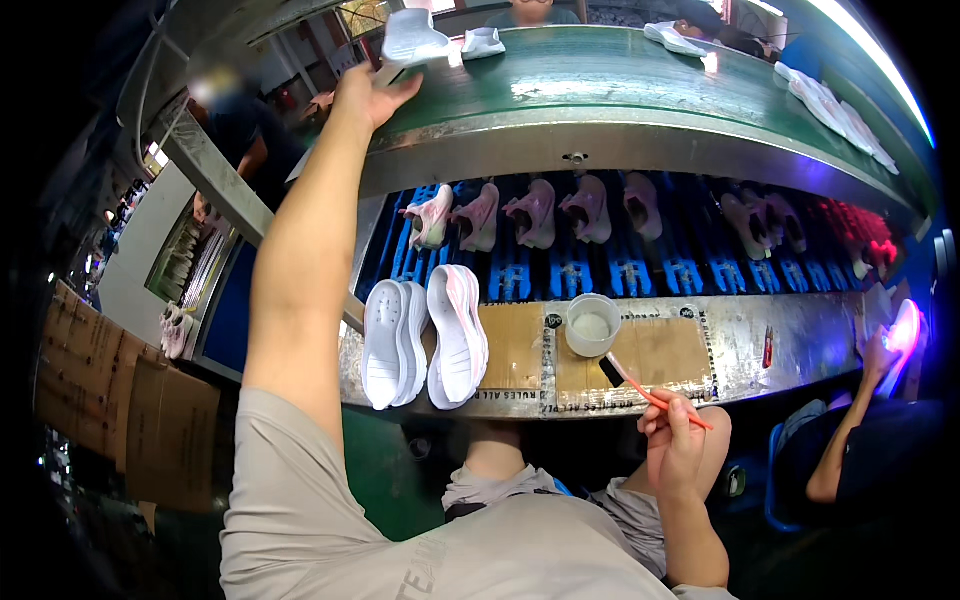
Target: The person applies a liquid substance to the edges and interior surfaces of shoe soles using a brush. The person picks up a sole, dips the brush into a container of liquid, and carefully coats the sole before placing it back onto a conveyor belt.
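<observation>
My left hand (pixel 372 97) stretches up to the left end of the green conveyor belt, thumb spread away from the fingers. Right beside its fingertips is a white shoe sole (pixel 415 38); whether they touch it cannot be made out. Low over the bench, my right hand (pixel 677 430) is closed round the orange handle of a brush (pixel 637 386). Its black bristle head points left, just below a translucent plastic cup (pixel 592 346) containing something whitish. Left of the cup, white soles (pixel 455 340) with pink along one edge lie near another nested white pair (pixel 394 345).
Behind the metal bench (pixel 750 350), a lower blue rack (pixel 570 272) carries several pinkish shoe uppers (pixel 537 213). More white soles (pixel 835 113) rest on the upper belt (pixel 600 75). A person (pixel 855 450) at right holds a brightly lit shoe part. Cardboard (pixel 640 365) covers part of the bench.
</observation>
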The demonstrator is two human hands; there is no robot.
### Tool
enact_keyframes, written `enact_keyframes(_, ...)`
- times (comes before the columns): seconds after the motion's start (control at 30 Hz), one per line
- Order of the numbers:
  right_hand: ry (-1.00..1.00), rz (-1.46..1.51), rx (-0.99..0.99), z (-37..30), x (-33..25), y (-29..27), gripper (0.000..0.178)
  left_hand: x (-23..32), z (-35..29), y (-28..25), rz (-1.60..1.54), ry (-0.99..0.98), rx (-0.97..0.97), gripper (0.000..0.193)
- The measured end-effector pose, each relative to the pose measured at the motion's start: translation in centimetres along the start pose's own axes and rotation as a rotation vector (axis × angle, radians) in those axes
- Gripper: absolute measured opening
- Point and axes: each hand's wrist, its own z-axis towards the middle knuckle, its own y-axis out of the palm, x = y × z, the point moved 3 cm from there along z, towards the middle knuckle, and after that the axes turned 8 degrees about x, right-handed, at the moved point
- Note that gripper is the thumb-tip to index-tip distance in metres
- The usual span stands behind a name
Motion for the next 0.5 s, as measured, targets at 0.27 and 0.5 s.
enact_keyframes(0.27, 0.068, -0.086, -0.001, 1.4, 2.3, -1.5, 0.026, -4.2, -13.5, -9.7, 0.861, 1.168, -0.097, 0.024)
enact_keyframes(0.5, -0.202, -0.551, -0.200, 6.0, 0.2, 2.7, 0.026, -17.4, -22.3, -23.8, 1.827, 0.364, 0.116, 0.081)
